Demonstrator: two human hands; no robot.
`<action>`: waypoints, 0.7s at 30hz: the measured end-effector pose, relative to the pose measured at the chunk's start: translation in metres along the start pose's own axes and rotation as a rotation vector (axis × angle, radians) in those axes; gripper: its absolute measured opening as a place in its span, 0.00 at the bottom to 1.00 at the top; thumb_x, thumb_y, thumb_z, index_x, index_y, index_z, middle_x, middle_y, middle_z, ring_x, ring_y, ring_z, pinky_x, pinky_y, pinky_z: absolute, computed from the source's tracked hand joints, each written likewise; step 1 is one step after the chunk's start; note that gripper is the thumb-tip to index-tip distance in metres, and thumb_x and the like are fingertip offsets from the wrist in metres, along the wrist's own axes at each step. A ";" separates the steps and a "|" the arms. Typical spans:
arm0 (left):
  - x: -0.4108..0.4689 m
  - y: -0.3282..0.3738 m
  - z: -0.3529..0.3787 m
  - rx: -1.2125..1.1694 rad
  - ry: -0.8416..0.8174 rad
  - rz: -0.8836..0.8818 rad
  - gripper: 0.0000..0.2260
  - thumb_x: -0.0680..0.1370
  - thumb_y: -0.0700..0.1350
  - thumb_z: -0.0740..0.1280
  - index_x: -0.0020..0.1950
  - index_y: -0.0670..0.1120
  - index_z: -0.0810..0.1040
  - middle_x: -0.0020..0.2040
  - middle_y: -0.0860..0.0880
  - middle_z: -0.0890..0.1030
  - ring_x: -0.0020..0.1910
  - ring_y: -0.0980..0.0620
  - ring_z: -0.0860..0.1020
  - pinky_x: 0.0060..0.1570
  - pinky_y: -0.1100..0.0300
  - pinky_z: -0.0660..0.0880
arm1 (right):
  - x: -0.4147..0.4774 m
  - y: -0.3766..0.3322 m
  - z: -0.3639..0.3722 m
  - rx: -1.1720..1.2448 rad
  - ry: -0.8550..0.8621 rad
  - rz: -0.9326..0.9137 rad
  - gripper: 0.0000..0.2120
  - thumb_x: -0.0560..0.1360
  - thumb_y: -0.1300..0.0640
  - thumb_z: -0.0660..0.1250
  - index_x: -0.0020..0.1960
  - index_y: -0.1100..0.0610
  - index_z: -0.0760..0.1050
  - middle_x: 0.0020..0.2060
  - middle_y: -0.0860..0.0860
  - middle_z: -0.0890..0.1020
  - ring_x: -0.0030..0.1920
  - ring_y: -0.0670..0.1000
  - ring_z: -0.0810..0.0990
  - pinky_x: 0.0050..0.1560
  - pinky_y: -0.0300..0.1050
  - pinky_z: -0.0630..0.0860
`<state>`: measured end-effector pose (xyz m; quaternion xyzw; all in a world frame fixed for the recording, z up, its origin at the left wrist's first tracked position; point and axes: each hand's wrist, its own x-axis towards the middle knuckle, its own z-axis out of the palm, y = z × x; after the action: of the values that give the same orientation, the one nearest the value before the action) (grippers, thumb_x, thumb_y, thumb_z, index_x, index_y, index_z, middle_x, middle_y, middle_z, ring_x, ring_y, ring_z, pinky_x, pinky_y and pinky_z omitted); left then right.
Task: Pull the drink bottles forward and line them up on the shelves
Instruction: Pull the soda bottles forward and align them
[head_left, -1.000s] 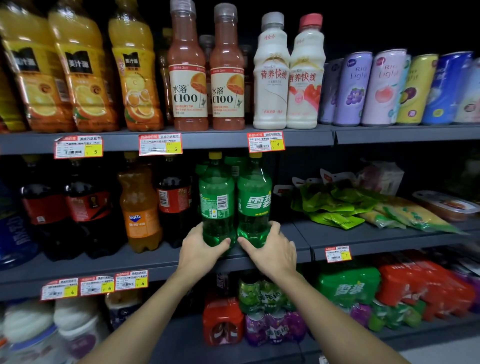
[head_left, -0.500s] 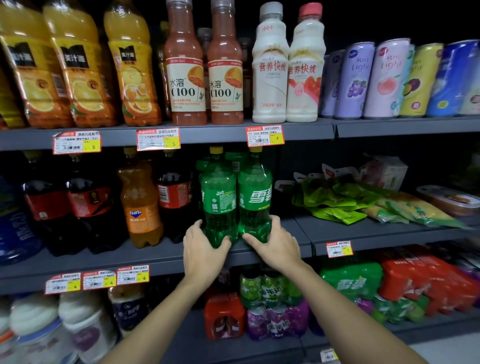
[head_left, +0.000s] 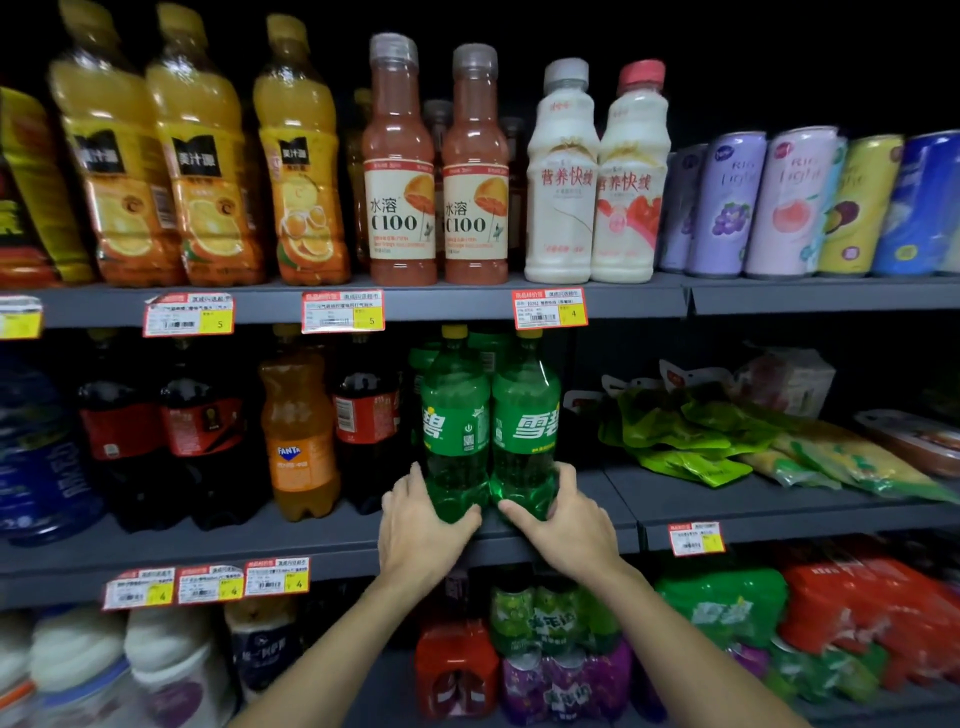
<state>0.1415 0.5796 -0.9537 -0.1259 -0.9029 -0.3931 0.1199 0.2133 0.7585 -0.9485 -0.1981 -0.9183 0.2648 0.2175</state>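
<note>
Fingers (head_left: 410, 480) of the left hand (head_left: 423, 530) wrap the base of the left green soda bottle (head_left: 454, 431), thumb across its near face; fingers (head_left: 563, 480) of the right hand (head_left: 563, 527) grasp the base of the right green soda bottle (head_left: 524, 431) in mirror fashion. Both bottles stand upright, touching side by side, at the near edge of the middle shelf (head_left: 571, 540), with more green bottles (head_left: 480, 348) partly hidden behind them. To the left on the same shelf stand a dark cola bottle (head_left: 366, 415), an orange Fanta bottle (head_left: 298, 436) and further cola bottles (head_left: 161, 431), set farther back from the edge. To the right lie green snack packets (head_left: 675, 436). On the upper shelf (head_left: 452, 301) stand orange juice bottles (head_left: 202, 156), two pink C100 bottles (head_left: 436, 171), two white milk-drink bottles (head_left: 595, 176) and a row of cans (head_left: 789, 202). Price tags (head_left: 343, 310) hang on the shelf edges. On the lower shelf, multipacks (head_left: 561, 654) appear below the forearms.
</note>
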 end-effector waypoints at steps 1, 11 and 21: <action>0.001 -0.004 -0.003 -0.027 -0.061 0.029 0.36 0.67 0.64 0.68 0.71 0.51 0.68 0.62 0.51 0.76 0.64 0.47 0.70 0.61 0.50 0.72 | 0.001 0.001 -0.001 0.001 -0.017 0.000 0.43 0.65 0.20 0.58 0.71 0.45 0.58 0.52 0.47 0.83 0.55 0.54 0.80 0.60 0.53 0.73; -0.007 -0.005 0.004 -0.051 0.112 0.095 0.32 0.68 0.55 0.77 0.69 0.50 0.71 0.60 0.52 0.78 0.59 0.50 0.72 0.57 0.55 0.72 | 0.000 0.001 -0.003 0.015 -0.047 -0.003 0.42 0.66 0.20 0.57 0.71 0.44 0.57 0.53 0.46 0.82 0.55 0.52 0.80 0.63 0.54 0.70; 0.006 -0.007 -0.007 -0.090 -0.047 0.124 0.31 0.68 0.60 0.76 0.67 0.56 0.69 0.52 0.64 0.73 0.59 0.54 0.72 0.49 0.59 0.69 | 0.002 0.000 -0.005 0.004 -0.102 0.001 0.44 0.65 0.19 0.56 0.72 0.44 0.55 0.58 0.44 0.81 0.60 0.52 0.79 0.64 0.54 0.69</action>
<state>0.1340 0.5707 -0.9524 -0.1960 -0.8774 -0.4219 0.1171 0.2145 0.7616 -0.9440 -0.1846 -0.9276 0.2765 0.1707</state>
